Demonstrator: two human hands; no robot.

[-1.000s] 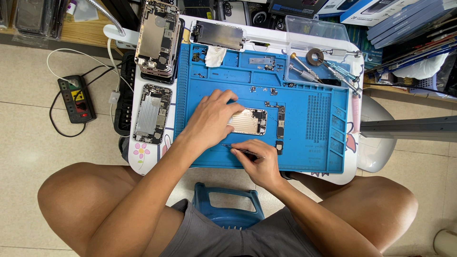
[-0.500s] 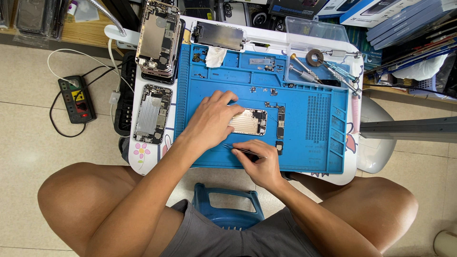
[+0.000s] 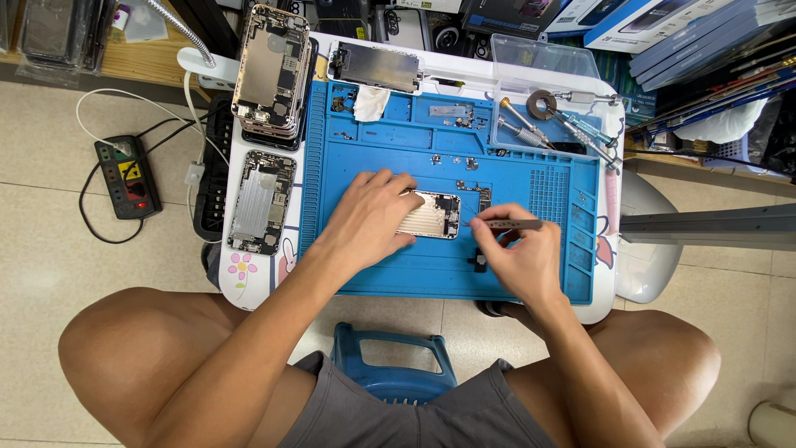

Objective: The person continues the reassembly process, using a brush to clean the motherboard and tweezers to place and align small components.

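While L hand [image 3: 365,222] pins metal phone shell [image 3: 431,215], R hand [image 3: 521,257] grips slim tweezers [image 3: 506,224].

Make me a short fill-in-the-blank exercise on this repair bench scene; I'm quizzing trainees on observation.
1. The left hand presses down on an opened phone that lies on a ____ mat.
2. The right hand holds ____, tip pointing toward the phone.
3. The power strip lies on the ____, off the table's left side.

Missing words: blue; tweezers; floor
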